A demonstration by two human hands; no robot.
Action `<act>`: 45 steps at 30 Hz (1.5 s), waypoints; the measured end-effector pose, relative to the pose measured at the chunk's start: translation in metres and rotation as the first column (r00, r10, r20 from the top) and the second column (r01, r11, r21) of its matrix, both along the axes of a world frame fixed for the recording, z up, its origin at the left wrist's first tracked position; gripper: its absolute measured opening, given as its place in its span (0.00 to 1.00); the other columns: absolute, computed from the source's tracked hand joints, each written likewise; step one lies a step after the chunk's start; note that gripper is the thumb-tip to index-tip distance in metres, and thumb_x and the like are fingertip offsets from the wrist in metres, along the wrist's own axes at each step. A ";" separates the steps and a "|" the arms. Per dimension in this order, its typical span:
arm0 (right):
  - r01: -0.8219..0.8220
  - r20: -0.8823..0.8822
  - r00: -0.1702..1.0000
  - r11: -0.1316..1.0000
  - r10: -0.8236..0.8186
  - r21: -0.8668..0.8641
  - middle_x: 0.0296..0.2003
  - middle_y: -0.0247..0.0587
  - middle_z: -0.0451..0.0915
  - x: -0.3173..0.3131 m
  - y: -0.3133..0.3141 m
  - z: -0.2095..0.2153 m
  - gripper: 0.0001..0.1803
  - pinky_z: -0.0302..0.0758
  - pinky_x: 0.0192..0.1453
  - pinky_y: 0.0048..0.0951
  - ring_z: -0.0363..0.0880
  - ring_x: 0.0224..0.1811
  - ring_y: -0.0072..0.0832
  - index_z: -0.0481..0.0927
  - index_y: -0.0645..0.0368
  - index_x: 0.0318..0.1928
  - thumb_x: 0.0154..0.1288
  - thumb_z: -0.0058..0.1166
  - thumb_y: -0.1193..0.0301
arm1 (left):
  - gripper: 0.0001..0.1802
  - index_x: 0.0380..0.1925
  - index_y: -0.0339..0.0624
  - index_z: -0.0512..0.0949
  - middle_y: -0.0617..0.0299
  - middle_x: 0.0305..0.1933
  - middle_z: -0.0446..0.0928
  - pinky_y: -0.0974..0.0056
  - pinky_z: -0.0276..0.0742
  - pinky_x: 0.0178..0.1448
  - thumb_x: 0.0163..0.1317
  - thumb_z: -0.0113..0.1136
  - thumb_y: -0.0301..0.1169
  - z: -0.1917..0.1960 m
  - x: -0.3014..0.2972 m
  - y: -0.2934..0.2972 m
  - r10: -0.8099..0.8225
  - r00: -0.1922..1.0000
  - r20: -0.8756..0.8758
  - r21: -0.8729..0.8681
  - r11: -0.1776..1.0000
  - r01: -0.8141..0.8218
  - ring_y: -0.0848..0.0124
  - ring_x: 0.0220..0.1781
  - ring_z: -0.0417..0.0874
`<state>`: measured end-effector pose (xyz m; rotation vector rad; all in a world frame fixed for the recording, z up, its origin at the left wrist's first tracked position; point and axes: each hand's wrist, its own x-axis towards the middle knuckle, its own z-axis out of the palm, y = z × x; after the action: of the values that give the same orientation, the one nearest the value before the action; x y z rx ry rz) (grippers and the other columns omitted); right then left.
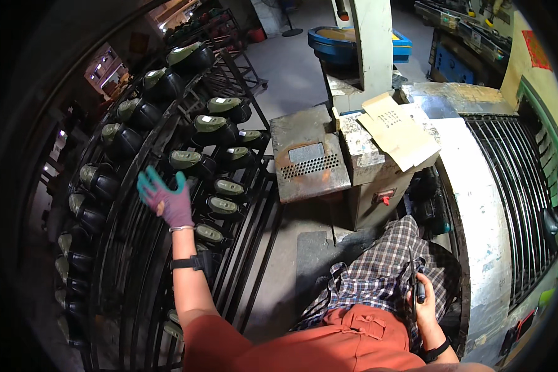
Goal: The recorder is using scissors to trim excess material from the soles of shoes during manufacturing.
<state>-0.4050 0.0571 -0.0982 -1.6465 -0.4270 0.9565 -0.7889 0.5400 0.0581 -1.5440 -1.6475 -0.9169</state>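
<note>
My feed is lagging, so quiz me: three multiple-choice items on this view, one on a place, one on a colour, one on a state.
1. Where is the rack of shoe lasts?
A. On the person's left
B. On the grated machine top
C. On the person's lap

2. What colour is the glove on the left hand?
A. Plain white
B. Purple with teal fingertips
C. Bright yellow

3. What is the state of the right hand?
A. Open and flat on the papers
B. Closed around a dark tool
C. Gloved and raised over the rack

Answers:
1 A: the rack of shoe lasts fills the left side.
2 B: the left hand shows purple with teal tips.
3 B: the bare right hand grips a dark tool over the lap.
</note>
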 end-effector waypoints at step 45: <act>0.637 0.852 0.523 0.681 -0.038 -0.360 0.38 0.40 0.81 0.047 -0.356 0.033 0.29 0.77 0.28 0.40 0.82 0.32 0.40 0.79 0.40 0.49 0.40 0.68 0.63 | 0.67 0.71 0.27 0.50 0.37 0.75 0.53 0.54 0.59 0.76 0.45 0.66 0.66 -0.096 0.944 -0.578 -0.777 -0.622 0.099 -0.715 -0.490 0.498 0.48 0.76 0.57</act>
<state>-0.3576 -0.2990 -0.0648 -2.6816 -0.3000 -0.1058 0.1553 -0.0384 -0.0380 -3.1351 0.9816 -0.3071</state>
